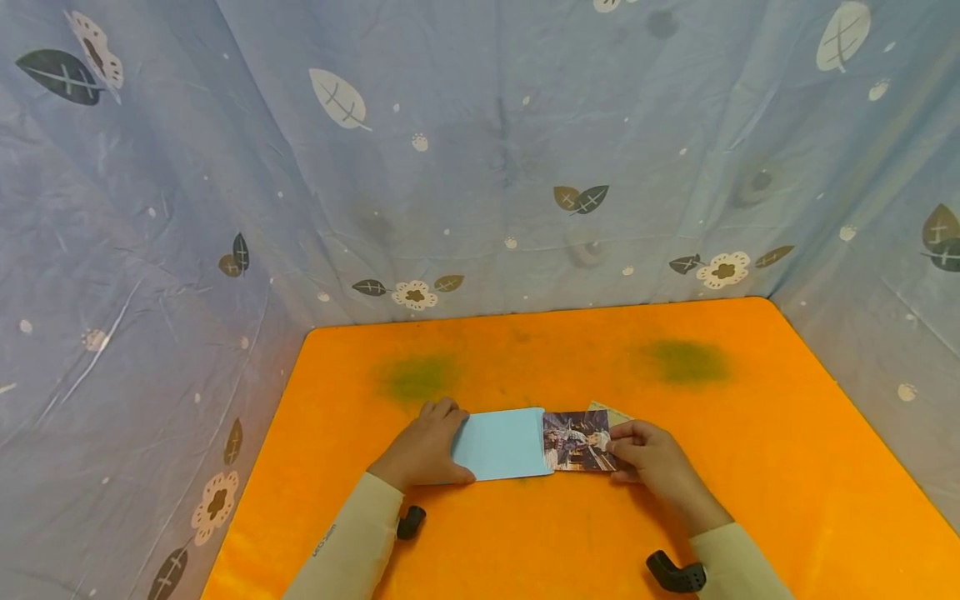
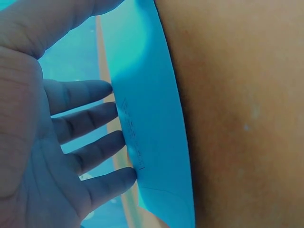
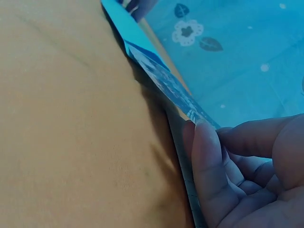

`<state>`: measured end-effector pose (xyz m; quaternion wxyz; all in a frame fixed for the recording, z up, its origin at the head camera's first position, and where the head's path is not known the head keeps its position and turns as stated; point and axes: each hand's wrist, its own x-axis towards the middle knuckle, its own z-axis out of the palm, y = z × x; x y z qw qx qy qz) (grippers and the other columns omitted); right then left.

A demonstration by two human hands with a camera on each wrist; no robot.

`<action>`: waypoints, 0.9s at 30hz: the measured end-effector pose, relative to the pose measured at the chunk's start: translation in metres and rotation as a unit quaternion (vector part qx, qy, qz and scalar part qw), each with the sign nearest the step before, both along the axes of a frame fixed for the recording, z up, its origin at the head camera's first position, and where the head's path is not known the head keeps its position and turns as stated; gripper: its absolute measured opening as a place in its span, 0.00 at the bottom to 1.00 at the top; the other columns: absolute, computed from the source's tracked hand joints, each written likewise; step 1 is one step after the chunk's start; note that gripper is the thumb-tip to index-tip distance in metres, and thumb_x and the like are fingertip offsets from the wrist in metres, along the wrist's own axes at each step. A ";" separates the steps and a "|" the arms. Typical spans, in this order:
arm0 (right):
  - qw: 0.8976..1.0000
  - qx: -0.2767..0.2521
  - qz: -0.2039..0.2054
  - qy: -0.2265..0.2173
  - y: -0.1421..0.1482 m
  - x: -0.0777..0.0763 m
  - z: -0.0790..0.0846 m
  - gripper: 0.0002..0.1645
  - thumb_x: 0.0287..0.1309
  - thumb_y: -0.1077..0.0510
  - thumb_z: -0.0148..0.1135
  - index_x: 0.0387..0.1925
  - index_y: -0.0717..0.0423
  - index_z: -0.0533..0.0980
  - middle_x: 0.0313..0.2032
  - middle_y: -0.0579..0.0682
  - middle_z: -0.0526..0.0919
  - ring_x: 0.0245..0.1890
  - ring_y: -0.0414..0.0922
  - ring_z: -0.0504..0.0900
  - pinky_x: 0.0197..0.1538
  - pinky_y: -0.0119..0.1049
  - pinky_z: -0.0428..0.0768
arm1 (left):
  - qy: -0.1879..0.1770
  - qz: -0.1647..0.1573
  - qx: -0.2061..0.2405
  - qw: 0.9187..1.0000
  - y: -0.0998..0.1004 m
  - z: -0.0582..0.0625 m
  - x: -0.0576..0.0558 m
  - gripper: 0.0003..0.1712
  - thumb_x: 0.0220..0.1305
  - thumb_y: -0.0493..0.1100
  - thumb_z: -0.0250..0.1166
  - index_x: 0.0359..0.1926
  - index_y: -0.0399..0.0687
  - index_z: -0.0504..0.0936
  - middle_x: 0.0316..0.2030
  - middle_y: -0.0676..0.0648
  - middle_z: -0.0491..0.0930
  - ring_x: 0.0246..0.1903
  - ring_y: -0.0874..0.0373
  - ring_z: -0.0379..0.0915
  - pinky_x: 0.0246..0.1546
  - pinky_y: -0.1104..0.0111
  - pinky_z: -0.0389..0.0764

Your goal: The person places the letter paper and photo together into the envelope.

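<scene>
A light blue envelope (image 1: 498,444) lies low over the orange table, its open end facing right. My left hand (image 1: 429,446) holds its left end, thumb at the near edge and fingers at the far edge. In the left wrist view, the fingertips meet the side of the envelope (image 2: 147,114), which bears small print. A picture card (image 1: 573,442) with a dark, colourful scene reaches out of the opening, its left end at the envelope's mouth. My right hand (image 1: 656,462) pinches the card's right end between thumb and fingers; the right wrist view shows the card (image 3: 166,85) tilted above the table.
A flat beige piece (image 1: 609,410) lies under the card and right hand, mostly hidden. The orange tabletop (image 1: 525,358) has two green smudges towards the back. Blue patterned curtains (image 1: 480,167) enclose the back and both sides. Black wrist devices (image 1: 675,573) sit below both hands.
</scene>
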<state>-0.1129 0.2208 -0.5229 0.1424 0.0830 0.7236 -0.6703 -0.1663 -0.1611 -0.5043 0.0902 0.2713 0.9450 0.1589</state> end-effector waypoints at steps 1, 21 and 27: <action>1.000 0.002 0.001 0.000 -0.001 0.000 0.001 0.18 0.81 0.66 0.58 0.63 0.75 0.72 0.45 0.60 0.81 0.37 0.53 0.84 0.40 0.46 0.89 | -0.001 0.001 0.001 1.000 0.000 0.000 0.000 0.51 0.54 0.61 0.85 0.71 0.39 0.77 0.61 0.46 0.71 0.57 0.48 0.65 0.55 0.55 0.81; 0.999 0.043 0.008 0.020 -0.012 0.000 0.003 0.17 0.79 0.66 0.61 0.61 0.75 0.76 0.41 0.58 0.83 0.33 0.53 0.81 0.36 0.45 0.89 | -0.004 0.001 0.006 1.000 -0.001 -0.001 0.001 0.51 0.54 0.60 0.85 0.71 0.39 0.77 0.61 0.46 0.70 0.56 0.49 0.64 0.53 0.56 0.82; 0.997 0.069 0.014 0.041 -0.017 -0.001 0.002 0.17 0.77 0.66 0.65 0.60 0.73 0.76 0.37 0.56 0.84 0.30 0.55 0.84 0.30 0.41 0.85 | -0.007 0.002 0.008 1.000 -0.001 -0.002 0.001 0.51 0.54 0.60 0.85 0.71 0.39 0.77 0.60 0.46 0.70 0.56 0.49 0.64 0.53 0.56 0.82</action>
